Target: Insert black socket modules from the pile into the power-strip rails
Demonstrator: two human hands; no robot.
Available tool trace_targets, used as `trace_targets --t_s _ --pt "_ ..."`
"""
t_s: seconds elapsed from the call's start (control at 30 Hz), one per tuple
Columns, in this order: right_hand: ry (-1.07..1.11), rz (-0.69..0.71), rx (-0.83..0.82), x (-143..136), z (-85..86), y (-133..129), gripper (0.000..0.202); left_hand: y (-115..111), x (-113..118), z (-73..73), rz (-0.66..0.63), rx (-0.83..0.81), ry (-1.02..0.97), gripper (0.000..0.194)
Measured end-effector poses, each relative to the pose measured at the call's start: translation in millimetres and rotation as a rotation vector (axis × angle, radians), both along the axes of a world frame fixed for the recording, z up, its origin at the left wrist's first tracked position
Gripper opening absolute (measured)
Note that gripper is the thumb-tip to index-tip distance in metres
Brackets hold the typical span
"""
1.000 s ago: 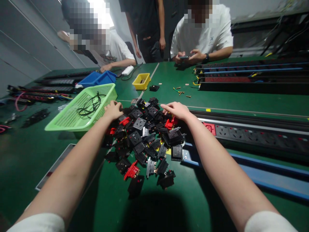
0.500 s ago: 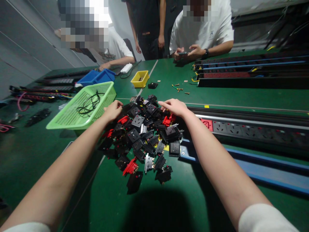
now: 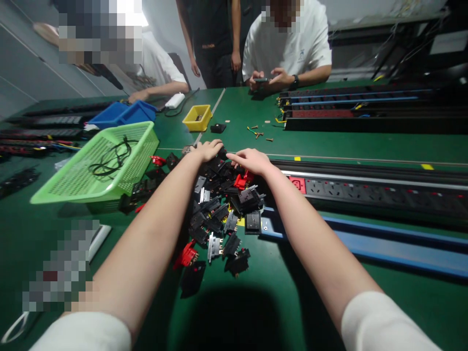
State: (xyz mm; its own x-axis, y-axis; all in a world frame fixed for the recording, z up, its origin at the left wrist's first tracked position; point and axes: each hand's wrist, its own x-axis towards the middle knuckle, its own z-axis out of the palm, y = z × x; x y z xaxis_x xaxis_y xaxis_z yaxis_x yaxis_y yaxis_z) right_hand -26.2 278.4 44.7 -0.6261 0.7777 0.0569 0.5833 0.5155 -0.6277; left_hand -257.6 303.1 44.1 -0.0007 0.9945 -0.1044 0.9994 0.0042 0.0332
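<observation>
A heap of black socket modules point(image 3: 219, 209), with some red ones point(image 3: 188, 254) and grey ones point(image 3: 214, 247) among them, lies on the green table. My left hand point(image 3: 208, 150) rests on the heap's far side, fingers spread over black modules. Beside it on the right, my right hand point(image 3: 250, 160) is at the far right edge of the heap, above a red module point(image 3: 243, 180). Its index finger points left and the other fingers curl down, partly hidden. I see nothing held in either hand.
A green basket point(image 3: 142, 156) with black cable stands left of the heap. Beyond are blue trays point(image 3: 109, 114) and a yellow bin point(image 3: 197, 118). A long socket strip point(image 3: 358, 192) and a blue channel point(image 3: 365, 243) lie right. People are across the table; one holds a phone point(image 3: 261, 79).
My left hand has moved from beside the basket rightward onto the heap, and some modules at the left are spread toward the basket. The whole view has shifted, showing a blurred-out object lower left.
</observation>
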Motion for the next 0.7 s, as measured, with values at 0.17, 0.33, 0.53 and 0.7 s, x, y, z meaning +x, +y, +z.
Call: trace_targets --t_s 0.17,0.33,0.53,0.7 --pt "0.016 -0.014 0.032 1.6 0.8 -1.9 0.071 -17.7 0.2 7.4 0.054 -0.045 -0.028 0.055" --pt "0.13 -0.132 0.169 3.8 2.0 -11.8 0.057 -52.0 20.2 25.8 0.1 0.074 -0.01 0.042" --pt "0.4 -0.28 0.404 11.6 44.8 -16.6 0.032 -146.7 122.3 43.4 0.098 0.848 -0.726 0.031" --pt "0.517 -0.183 0.511 48.7 89.2 -57.8 0.028 -250.4 210.5 22.8 0.124 0.962 -1.257 0.019"
